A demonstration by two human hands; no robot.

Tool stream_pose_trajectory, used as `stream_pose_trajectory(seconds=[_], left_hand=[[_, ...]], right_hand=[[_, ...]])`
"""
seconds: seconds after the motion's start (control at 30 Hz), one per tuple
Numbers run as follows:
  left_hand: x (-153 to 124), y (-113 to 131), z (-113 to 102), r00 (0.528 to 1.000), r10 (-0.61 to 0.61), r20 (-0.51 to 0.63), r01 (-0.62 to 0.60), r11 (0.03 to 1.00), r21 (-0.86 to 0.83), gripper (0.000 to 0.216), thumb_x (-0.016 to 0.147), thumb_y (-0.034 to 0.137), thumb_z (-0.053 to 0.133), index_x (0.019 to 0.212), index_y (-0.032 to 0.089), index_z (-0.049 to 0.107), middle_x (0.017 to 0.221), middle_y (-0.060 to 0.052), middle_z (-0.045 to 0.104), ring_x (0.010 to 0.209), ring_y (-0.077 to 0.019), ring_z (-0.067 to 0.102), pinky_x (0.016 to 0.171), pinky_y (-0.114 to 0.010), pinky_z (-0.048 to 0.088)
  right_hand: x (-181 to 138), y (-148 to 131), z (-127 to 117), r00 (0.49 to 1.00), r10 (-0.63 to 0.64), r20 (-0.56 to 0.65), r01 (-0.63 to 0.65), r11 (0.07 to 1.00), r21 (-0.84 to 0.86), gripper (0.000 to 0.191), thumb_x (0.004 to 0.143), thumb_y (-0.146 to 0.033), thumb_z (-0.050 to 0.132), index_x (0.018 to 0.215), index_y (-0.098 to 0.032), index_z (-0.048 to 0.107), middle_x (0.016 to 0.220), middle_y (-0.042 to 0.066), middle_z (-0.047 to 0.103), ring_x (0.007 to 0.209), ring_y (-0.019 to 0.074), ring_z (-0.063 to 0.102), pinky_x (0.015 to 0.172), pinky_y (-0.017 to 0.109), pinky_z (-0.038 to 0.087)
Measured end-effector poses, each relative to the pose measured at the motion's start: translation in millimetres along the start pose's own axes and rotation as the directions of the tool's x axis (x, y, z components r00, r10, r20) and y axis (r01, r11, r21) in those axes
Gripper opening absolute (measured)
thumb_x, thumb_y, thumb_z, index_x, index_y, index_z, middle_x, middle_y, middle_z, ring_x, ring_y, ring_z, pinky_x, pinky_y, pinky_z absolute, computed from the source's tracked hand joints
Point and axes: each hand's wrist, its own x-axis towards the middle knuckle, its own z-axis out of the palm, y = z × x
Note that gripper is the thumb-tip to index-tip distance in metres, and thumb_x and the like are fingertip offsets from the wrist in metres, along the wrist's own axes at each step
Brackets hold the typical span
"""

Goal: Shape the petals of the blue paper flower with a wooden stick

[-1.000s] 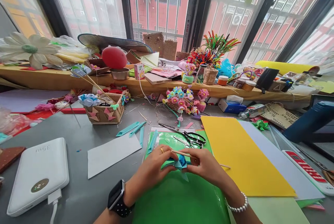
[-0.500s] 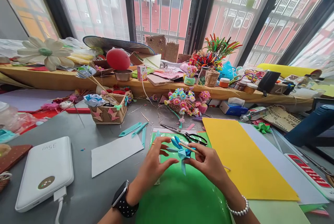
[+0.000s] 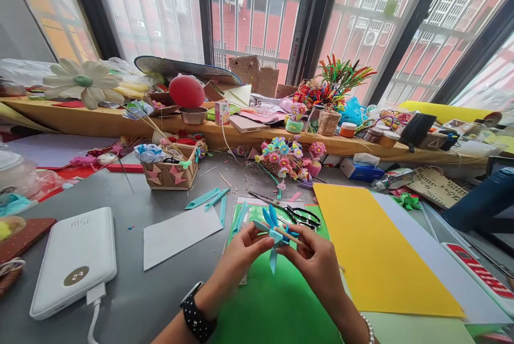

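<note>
Over a green surface [image 3: 277, 301], a blue folded-paper flower [image 3: 279, 236] with pointed petals is held between both hands. My left hand [image 3: 244, 253] pinches a light-blue petal on its left side, thumb and fingers closed. From the right, my right hand [image 3: 317, 255] grips the flower together with a thin wooden stick [image 3: 292, 238] lying across it. Just behind the hands are black-handled scissors [image 3: 303, 216] and a light-blue folded strip [image 3: 240, 216]. More folded blue paper strips [image 3: 206, 198] rest to the left, beside a white paper sheet [image 3: 180, 237].
A white power bank [image 3: 74, 258] with a cable stands at left. Yellow card [image 3: 385, 253] covers much of the right side. Behind are a cardboard basket [image 3: 171, 170], a bunch of small crafted flowers [image 3: 283, 157] and a cluttered ledge [image 3: 241, 132].
My left hand, apart from the flower before with its fingers spread, has moved right and closed on a petal. My right hand still holds the flower and stick, slightly lower.
</note>
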Motion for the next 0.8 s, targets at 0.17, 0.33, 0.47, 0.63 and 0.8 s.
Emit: stream_pose_trajectory(seconds=[0.17,0.33,0.47,0.63,0.8], left_hand=[[-2,-3,0,0.996,-0.064,0.066,0.075,0.983,-0.168,0.034,0.064,0.036,0.072,0.091,0.019,0.06,0.083,-0.003,0.066,0.082,-0.0165,0.063,0.072,-0.025,0.047],[-2,1,-3,0.995,-0.096,0.025,0.099,0.983,-0.154,0.026,0.067,0.04,0.068,0.083,0.02,0.062,0.074,-0.001,0.065,0.075,-0.0146,0.063,0.067,-0.023,0.048],[-4,6,0,0.995,-0.098,0.003,0.097,0.989,-0.11,0.031,0.07,0.043,0.064,0.093,0.022,0.061,0.084,-0.002,0.067,0.086,-0.0179,0.062,0.073,-0.026,0.048],[-7,13,4,0.992,-0.103,-0.074,0.108,0.992,0.071,0.036,0.076,0.044,0.054,0.103,0.022,0.058,0.092,-0.005,0.066,0.096,-0.0214,0.06,0.076,-0.031,0.049],[-13,10,-10,0.996,0.038,-0.084,-0.005,0.931,0.365,0.029,0.068,0.038,0.062,0.094,0.026,0.063,0.109,-0.004,0.062,0.111,-0.0252,0.052,0.082,-0.035,0.048]], right_hand=[[-5,-5,3,1.0,-0.008,0.006,0.008,1.0,-0.015,0.048,0.07,-0.054,0.059,0.093,-0.012,0.066,0.044,-0.006,0.041,0.039,0.009,0.035,0.04,0.021,0.03],[-3,-6,-5,0.998,-0.005,0.063,0.005,1.0,0.006,0.05,0.071,-0.056,0.057,0.096,-0.014,0.067,0.051,0.0,0.06,0.04,0.0109,0.046,0.04,0.021,0.037],[-2,-5,-7,0.994,-0.055,0.094,0.054,0.998,0.011,0.042,0.075,-0.051,0.056,0.094,-0.016,0.068,0.056,0.001,0.065,0.039,0.0109,0.051,0.04,0.021,0.039],[-2,-5,-4,0.987,-0.147,0.069,0.153,0.984,-0.086,0.033,0.076,-0.048,0.057,0.086,-0.017,0.067,0.061,0.001,0.067,0.042,0.0114,0.053,0.043,0.021,0.039],[-3,-7,-5,0.975,-0.186,0.122,0.205,0.965,-0.166,0.036,0.076,-0.052,0.055,0.077,-0.018,0.066,0.054,0.0,0.063,0.043,0.0116,0.053,0.045,0.021,0.038]])
